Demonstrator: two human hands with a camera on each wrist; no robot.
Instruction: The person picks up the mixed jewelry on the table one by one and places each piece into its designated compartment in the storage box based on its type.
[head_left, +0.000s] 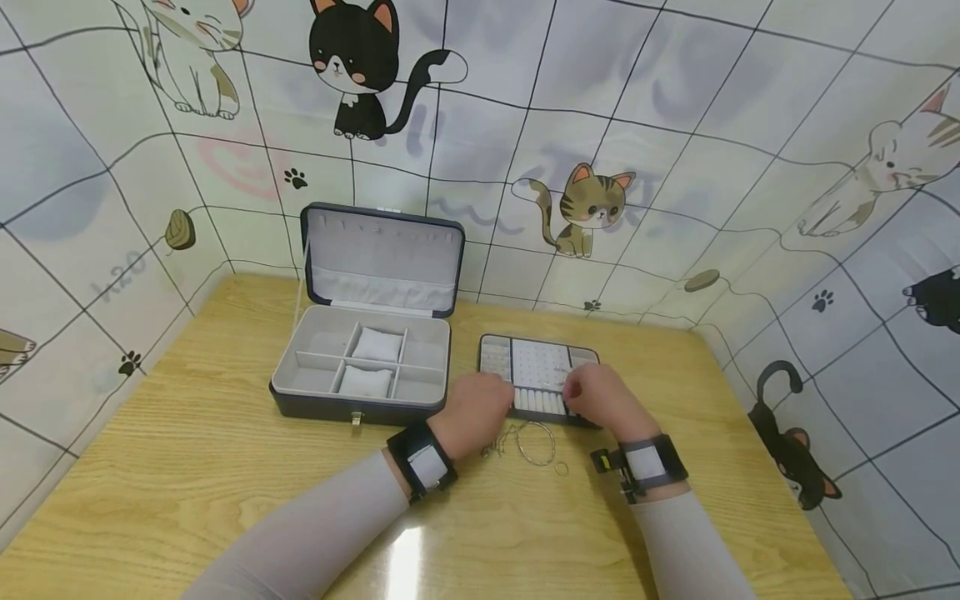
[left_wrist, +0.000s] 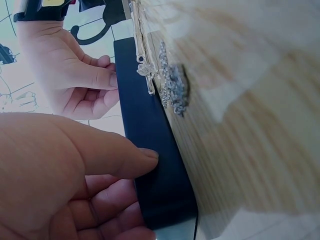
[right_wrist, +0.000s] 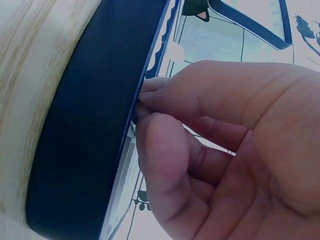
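Observation:
A shallow jewelry tray (head_left: pixel 542 367) with a dotted pad and ring slots lies on the table. My left hand (head_left: pixel 472 412) holds its left front corner; in the left wrist view the thumb (left_wrist: pixel 142 159) presses the dark side wall and the fingers curl at the tray's end. Over the tray's right part is my right hand (head_left: pixel 603 400), thumb and forefinger brought together at the rim. The right wrist view hides whatever is between these fingertips. Small earrings (head_left: pixel 559 377) appear on the pad. Before the tray lie a bangle (head_left: pixel 536 444), a ring (head_left: pixel 562 469) and a tangled chain (head_left: pixel 498 446).
Left of the tray stands an open dark blue jewelry box (head_left: pixel 315 403), its lid (head_left: pixel 384 258) raised toward the wall. Two white cushions (head_left: pixel 377 344) sit in its middle compartments. A cat-print cloth (head_left: pixel 480 158) covers the walls around the wooden table (head_left: pixel 487 542).

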